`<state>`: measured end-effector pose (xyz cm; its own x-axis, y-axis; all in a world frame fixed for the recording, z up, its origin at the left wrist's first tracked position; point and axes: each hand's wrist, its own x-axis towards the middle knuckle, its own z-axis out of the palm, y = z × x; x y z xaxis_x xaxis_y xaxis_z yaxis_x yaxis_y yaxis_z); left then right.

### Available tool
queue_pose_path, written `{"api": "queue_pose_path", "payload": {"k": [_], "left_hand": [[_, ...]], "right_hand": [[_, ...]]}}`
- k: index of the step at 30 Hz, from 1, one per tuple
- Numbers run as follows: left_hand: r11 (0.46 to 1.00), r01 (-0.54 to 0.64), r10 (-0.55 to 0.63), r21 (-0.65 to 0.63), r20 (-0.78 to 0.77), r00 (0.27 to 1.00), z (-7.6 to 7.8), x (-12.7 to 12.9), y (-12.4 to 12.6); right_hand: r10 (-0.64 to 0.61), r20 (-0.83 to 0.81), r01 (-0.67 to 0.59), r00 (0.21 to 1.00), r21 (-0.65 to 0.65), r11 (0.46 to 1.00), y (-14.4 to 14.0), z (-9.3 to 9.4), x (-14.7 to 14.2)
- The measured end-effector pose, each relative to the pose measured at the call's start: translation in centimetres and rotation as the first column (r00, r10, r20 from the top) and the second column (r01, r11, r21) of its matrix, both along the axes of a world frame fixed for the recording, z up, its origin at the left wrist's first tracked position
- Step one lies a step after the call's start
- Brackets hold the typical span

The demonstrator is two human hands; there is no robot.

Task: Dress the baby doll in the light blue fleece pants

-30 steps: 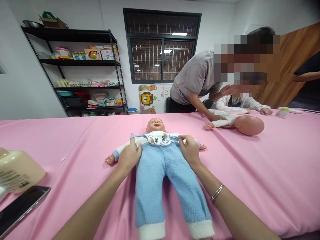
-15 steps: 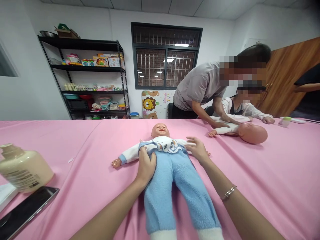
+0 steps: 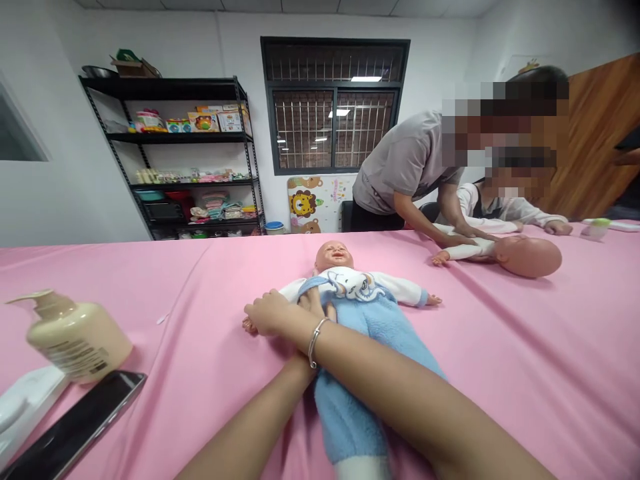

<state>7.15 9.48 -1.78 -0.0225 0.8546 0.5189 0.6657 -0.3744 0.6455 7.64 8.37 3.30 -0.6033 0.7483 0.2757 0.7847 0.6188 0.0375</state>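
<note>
A baby doll (image 3: pixel 334 255) in a white top and fluffy blue trousers (image 3: pixel 390 333) lies on its back on the pink-covered table (image 3: pixel 525 347). My right hand (image 3: pixel 270 312), a bracelet on its wrist, reaches across the doll and closes over the doll's arm on the left side. My left hand (image 3: pixel 315 303) lies at the trousers' waistband. It is mostly hidden under my right wrist, so its grip does not show.
A cream pump bottle (image 3: pixel 75 340), a dark phone (image 3: pixel 75 433) and a white object (image 3: pixel 20 407) lie at the left. Far right, two people (image 3: pixel 405 167) handle another doll (image 3: pixel 525 257) beside a small green-capped bottle (image 3: pixel 595 229). A black shelf (image 3: pixel 190 167) stands behind.
My right hand has left the doll's right-side shoulder and crossed over to its left-side arm. My left hand has stayed at the waistband. The view has shifted left.
</note>
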Motion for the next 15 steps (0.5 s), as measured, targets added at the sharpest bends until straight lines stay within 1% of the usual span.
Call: {"api": "queue_pose_path", "payload": {"k": [2,3,5,8,9,11,12,13,14,15], "left_hand": [[1.0,0.006,-0.005,0.004,-0.098,0.995,-0.1,0.0,0.1],[1.0,0.021,-0.019,0.02,-0.12,0.993,-0.3,0.0,0.3],[0.994,0.081,-0.073,0.068,-0.124,0.99,-0.7,-0.1,0.5],[0.97,0.188,-0.175,0.156,-0.094,0.98,-1.0,-0.2,0.6],[0.96,0.205,-0.19,0.19,-0.091,0.978,-1.0,-0.1,0.5],[0.945,0.188,-0.171,0.266,-0.087,0.981,-0.6,0.1,0.1],[0.938,0.168,-0.151,0.304,-0.081,0.985,-0.3,0.2,-0.2],[0.929,0.146,-0.133,0.34,-0.061,0.989,0.0,0.3,-0.4],[0.921,0.123,-0.121,0.369,-0.028,0.992,0.4,0.4,-0.6],[0.914,0.104,-0.117,0.392,0.008,0.993,0.7,0.5,-0.7]], "right_hand": [[-0.043,-0.001,0.043,0.999,0.007,0.999,-0.4,-0.3,0.3],[-0.052,-0.001,0.052,0.999,0.008,0.999,-0.3,0.1,0.2],[-0.059,0.005,0.059,0.998,0.011,0.998,0.5,1.6,-0.2],[-0.085,0.001,0.085,0.996,0.035,0.996,2.9,4.8,-0.2],[-0.112,-0.022,0.113,0.994,0.053,0.992,3.7,5.7,0.4],[-0.191,-0.194,0.21,0.962,0.079,0.975,5.2,7.2,2.6],[-0.213,-0.276,0.239,0.937,0.066,0.969,5.7,7.6,4.0],[-0.229,-0.336,0.249,0.913,0.015,0.968,6.1,7.8,5.4],[-0.223,-0.378,0.218,0.899,-0.055,0.974,6.2,7.9,6.8],[-0.182,-0.402,0.137,0.897,-0.139,0.981,6.3,7.8,8.1]]}}
